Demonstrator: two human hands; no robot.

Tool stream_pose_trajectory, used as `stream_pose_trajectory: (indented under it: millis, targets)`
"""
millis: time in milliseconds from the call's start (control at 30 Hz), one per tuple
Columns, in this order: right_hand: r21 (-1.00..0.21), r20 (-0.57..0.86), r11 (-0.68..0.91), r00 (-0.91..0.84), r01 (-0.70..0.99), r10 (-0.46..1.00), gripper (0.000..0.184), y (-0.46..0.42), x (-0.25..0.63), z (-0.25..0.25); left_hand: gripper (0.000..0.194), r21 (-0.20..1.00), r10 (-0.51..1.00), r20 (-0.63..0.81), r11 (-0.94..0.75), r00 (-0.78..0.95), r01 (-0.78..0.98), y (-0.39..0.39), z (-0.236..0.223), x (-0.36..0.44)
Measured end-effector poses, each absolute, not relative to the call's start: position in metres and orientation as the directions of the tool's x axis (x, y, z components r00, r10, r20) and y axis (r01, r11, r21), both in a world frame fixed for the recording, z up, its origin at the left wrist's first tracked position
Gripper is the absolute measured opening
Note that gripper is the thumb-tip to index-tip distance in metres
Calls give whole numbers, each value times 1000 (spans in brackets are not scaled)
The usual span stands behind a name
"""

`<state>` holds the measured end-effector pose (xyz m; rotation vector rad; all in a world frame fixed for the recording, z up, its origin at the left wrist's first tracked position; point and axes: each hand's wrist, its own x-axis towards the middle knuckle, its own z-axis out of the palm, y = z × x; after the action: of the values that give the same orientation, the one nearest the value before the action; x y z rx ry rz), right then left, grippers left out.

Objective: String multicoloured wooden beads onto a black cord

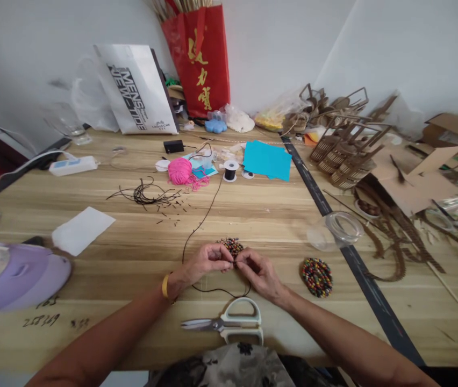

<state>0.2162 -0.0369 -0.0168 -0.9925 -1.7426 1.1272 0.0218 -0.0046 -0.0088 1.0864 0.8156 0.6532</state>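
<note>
My left hand [209, 261] and my right hand [262, 273] meet over the table, fingertips pinched close together on a thin black cord [216, 291]. The cord loops below my hands and runs up on the left to a spool of black cord [230, 171]. A small heap of multicoloured beads [232, 245] lies just beyond my fingertips; whether a bead is between them is too small to tell. Near my forearms lie open scissors with pale handles [242, 321]. To the right sits a coil of strung multicoloured beads [317, 277].
Cut black cords [144, 193] with short snippets lie left of the spool, near pink yarn [180, 171] and blue sheets [267, 160]. A purple appliance [23, 274] stands at left. A clear round container [344, 227] and woven brown baskets [345, 156] are at right.
</note>
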Motion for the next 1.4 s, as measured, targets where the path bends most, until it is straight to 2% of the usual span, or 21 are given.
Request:
stream_pose_trajectory:
  millis: [867,1400]
  targets:
    - [-894,245,365,-401,258,883,19,-41,216,-15,27,936,756,-215,340,618,-90,-2,-6,20]
    - [-901,232,352,-404,253,885,18,-41,217,-14,27,938,755,-205,334,623,-96,0,-11,21]
